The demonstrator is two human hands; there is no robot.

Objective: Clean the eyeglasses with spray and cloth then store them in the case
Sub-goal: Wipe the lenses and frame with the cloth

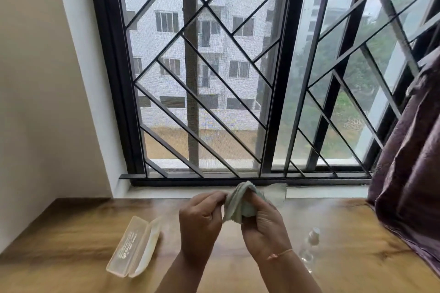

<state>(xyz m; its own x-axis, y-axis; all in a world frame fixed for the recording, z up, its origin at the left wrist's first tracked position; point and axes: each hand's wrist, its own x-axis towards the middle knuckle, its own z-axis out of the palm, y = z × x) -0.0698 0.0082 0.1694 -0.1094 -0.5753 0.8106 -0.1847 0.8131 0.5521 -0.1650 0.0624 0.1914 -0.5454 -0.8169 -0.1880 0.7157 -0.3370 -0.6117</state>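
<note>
Your right hand (262,221) curls round the soft cloth (238,204) wrapping one lens, your left hand (202,217) pinches its edge, so hold the light, probably fragile eyeglasses (277,194) (bare lens at one o'clock) by the frame.

Both forearms reach forward, wrists close. The left hand (202,217) pinches the edge of a pale green soft cloth (238,202); the right hand (262,223) curls round it, thumb pressing in.

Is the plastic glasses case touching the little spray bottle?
Apart. The head view shows the open translucent plastic case and the small clear spray bottle at opposite sides of the wooden table.
</note>
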